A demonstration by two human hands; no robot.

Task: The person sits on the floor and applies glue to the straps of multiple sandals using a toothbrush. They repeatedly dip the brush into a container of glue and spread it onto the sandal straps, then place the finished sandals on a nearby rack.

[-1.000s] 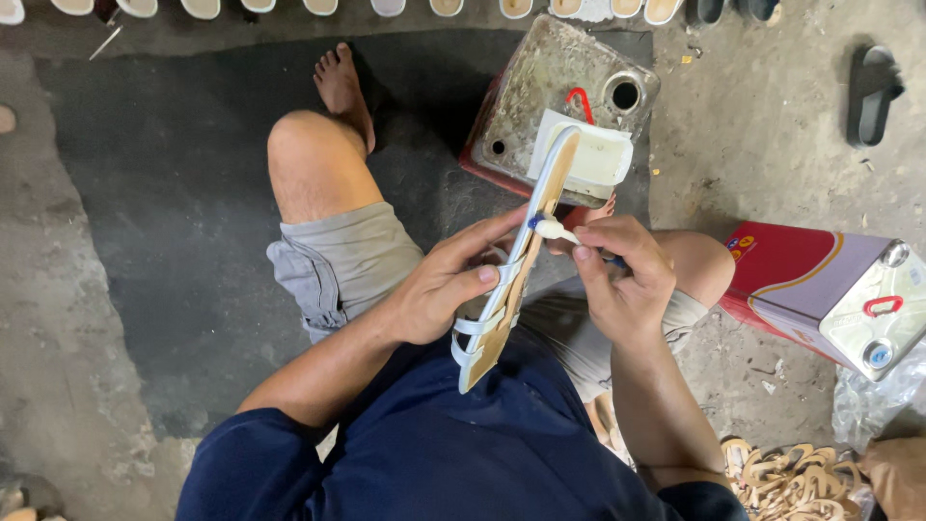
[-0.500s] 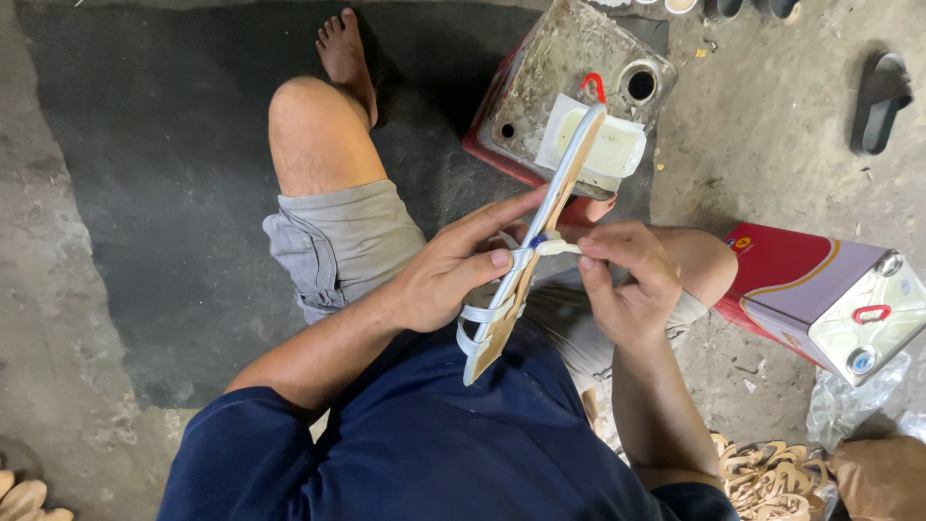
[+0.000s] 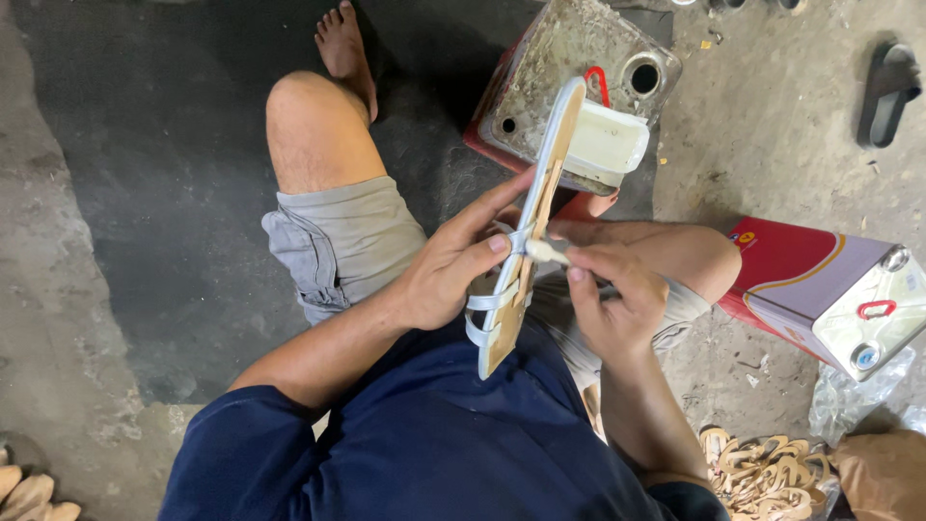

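Observation:
My left hand grips a sandal sole held on edge over my lap, tan underside turned right, pale grey straps on its left face. My right hand pinches a small white-handled brush whose tip touches the sole near the strap crossing. Behind the sole's top end a small white tub rests on a dirty square metal can.
A red and silver tin can lies on its side at the right. Finished strappy sandals are heaped at lower right, beside a brown bag. A black slipper lies at upper right. My bare foot rests on a dark mat.
The view has tilted a little; the sole stands slightly more upright in my left hand. My right hand has kept the brush against the sole near the straps.

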